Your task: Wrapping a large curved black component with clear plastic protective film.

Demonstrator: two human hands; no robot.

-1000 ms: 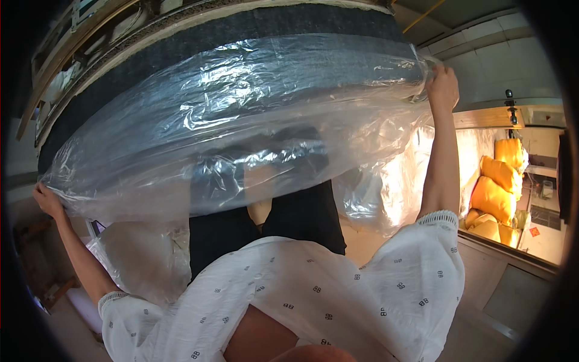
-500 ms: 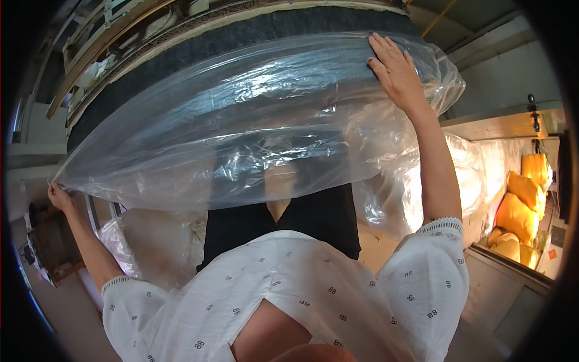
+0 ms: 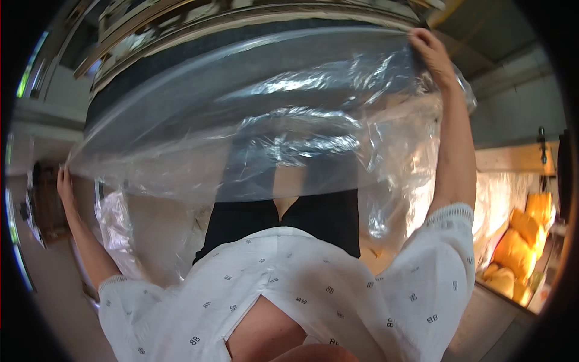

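A wide sheet of clear plastic film stretches between my two hands, wrinkled and shiny, covering part of a dark flat surface and hanging over my lap. At the far left, my left hand is closed on the film's pointed corner. My right hand is at the far right edge of the dark surface, fingers bent down and closed on the film's far edge. Its fingertips are slightly blurred. More film bunches beneath and beside my right wrist.
Wooden rails and a frame run along the far side of the dark surface. More crumpled clear plastic hangs at lower left. On the right, yellow bundles lie in bright light beside a wooden ledge.
My right hand has gone from lying flat on the film to closing on its far right edge, moving right. The film's far edge is pulled toward the far right corner. My left hand keeps its corner.
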